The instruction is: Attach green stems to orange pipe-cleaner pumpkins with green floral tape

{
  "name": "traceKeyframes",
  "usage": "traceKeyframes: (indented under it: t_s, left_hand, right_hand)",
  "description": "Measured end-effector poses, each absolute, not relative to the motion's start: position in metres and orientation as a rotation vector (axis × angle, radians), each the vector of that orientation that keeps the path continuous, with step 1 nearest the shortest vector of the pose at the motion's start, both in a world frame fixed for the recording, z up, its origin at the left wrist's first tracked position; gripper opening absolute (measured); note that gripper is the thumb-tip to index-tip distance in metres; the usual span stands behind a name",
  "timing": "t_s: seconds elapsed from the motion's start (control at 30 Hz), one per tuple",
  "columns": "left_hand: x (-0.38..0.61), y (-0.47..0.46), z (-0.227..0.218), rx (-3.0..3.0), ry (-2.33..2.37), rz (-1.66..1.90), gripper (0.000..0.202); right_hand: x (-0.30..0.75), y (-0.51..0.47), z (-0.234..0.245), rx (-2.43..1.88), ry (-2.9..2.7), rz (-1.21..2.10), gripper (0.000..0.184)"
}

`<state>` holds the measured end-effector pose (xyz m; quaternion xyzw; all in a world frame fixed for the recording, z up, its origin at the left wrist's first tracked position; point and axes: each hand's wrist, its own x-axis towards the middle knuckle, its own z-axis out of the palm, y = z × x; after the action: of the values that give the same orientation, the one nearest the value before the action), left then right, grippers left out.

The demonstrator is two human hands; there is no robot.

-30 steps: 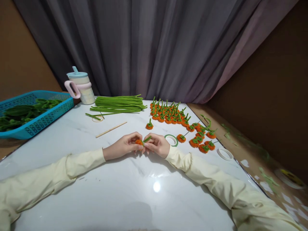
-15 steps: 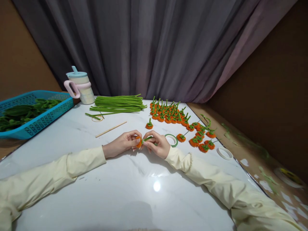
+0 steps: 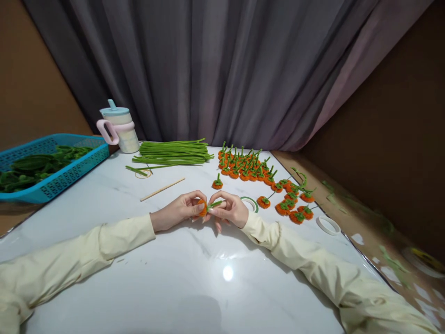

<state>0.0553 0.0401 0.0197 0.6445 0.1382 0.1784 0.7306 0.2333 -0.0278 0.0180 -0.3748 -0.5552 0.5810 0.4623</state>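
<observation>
My left hand (image 3: 176,211) pinches a small round orange chenille ornament (image 3: 201,208) between thumb and fingers, low over the white table. A short green stem (image 3: 216,204) sticks out of it toward the right. My right hand (image 3: 235,212) has thumb and forefinger closed at the base of that stem, with the other fingers curled below. A roll of green tape (image 3: 256,204) lies partly hidden behind the right hand. One finished-looking ornament (image 3: 217,185) stands upright just beyond my hands, its green stem pointing up.
Several orange ornaments (image 3: 245,172) fill the back right. Green chenille stems (image 3: 170,152) lie in a bundle at the back, near a lidded cup (image 3: 128,139). A wooden stick (image 3: 162,189), a white tape roll (image 3: 328,226) and a blue basket (image 3: 74,175) of green pieces are around.
My right hand's fingers have shifted at the stem's base, with lower fingers now spread further down. The left hand keeps its hold on the ornament. The whole view has shifted slightly.
</observation>
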Motion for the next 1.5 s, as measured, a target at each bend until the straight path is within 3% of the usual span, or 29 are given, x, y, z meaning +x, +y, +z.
traceKeyframes:
  t_s: [1.0,1.3,1.5]
  left_hand:
    - [0.054,0.041,0.022,1.455,0.317,0.372,0.032]
    - [0.053,0.045,0.021,1.423,0.386,0.348,0.034]
    - [0.051,0.045,0.022,1.43,0.395,0.314,0.029]
  right_hand:
    - [0.23,-0.025,0.008,-0.948,-1.436,1.253,0.035]
    - [0.235,-0.033,0.011,-1.058,-1.927,0.384,0.017]
    - [0.239,-0.031,0.006,-0.82,-2.183,-0.341,0.027]
